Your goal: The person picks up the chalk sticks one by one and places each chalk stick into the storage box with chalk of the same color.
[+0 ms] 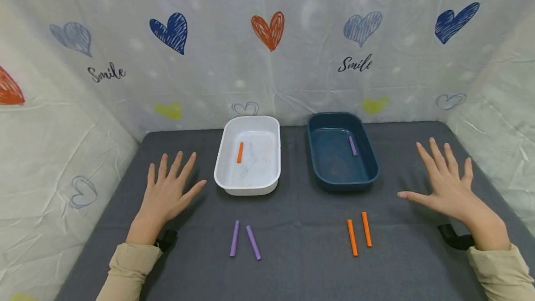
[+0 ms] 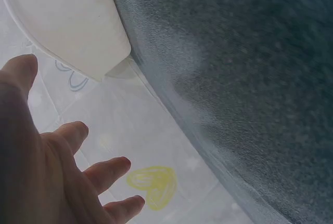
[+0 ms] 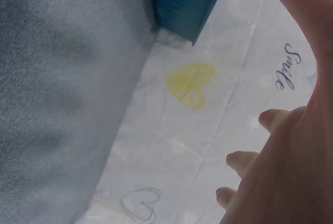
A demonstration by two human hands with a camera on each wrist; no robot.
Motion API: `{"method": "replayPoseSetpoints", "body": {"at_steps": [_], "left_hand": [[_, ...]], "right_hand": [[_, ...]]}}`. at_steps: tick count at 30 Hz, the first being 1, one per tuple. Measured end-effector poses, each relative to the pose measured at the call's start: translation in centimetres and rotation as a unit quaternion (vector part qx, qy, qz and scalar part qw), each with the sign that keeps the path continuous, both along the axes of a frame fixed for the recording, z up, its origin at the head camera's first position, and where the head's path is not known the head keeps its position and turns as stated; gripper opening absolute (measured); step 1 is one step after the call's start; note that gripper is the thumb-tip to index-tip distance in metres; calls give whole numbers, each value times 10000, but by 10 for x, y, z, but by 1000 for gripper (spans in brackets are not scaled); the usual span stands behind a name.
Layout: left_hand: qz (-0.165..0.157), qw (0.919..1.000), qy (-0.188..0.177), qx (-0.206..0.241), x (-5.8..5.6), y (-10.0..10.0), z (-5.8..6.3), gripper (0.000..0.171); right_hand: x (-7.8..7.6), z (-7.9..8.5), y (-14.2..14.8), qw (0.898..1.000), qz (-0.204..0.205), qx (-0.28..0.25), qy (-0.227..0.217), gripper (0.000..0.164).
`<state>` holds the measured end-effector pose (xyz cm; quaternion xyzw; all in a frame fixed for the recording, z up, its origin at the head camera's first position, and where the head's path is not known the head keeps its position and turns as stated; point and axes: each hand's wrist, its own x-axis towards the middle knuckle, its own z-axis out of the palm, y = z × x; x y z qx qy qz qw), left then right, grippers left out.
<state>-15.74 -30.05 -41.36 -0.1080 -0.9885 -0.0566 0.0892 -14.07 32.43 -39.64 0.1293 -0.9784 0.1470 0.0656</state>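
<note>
My left hand [image 1: 167, 193] is spread with straight fingers over the table, left of a white tray [image 1: 248, 188]. Inside that tray lies one short orange stick [image 1: 240, 152], like a piece of chalk. To the right of a dark blue tray [image 1: 346, 185] my right hand [image 1: 451, 189] is spread too, holding nothing. A purple stick [image 1: 353, 146] lies in the blue tray. Two purple sticks [image 1: 234, 238] lie in front of the white tray, and two orange sticks [image 1: 352, 238] in front of the blue one. In the left wrist view the white tray [image 2: 67, 21] shows beyond the thumb.
A dark grey cloth [image 1: 298, 264] covers the table. White sheets with printed hearts [image 1: 268, 30] and words hang close behind the trays and along both sides. A black band [image 1: 455, 237] is on each wrist, below beige sleeves [image 1: 501, 266].
</note>
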Motion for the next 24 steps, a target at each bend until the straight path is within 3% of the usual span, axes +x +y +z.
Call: {"method": "replayPoseSetpoints", "body": {"at_steps": [24], "left_hand": [[-149, 9999, -8, 26, -3, 17, 3, 84]], "right_hand": [[5, 1, -30, 9944, 916, -474, 243, 125]]}}
